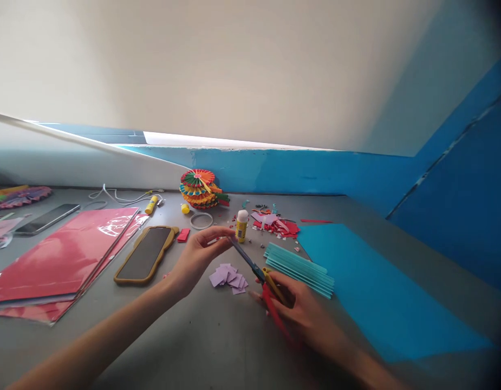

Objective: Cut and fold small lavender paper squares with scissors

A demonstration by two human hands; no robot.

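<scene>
Right hand (309,319) is wrapped around the red and yellow handles of the scissors (259,275), with the blades nearly closed and pointing off to about 10 o'clock. Left hand (197,254) has thumb and fingers pinched together right at the blade tips, but whatever's in there is too small to make out. A pile of purple paper squares (228,277) sits on the grey table (209,346) just under the blades, at 6 o'clock from the left fingertips. The glue stick (241,225) stands upright at 12 o'clock from the scissors, and the pleated teal paper (301,266) lies at 3 o'clock.
</scene>
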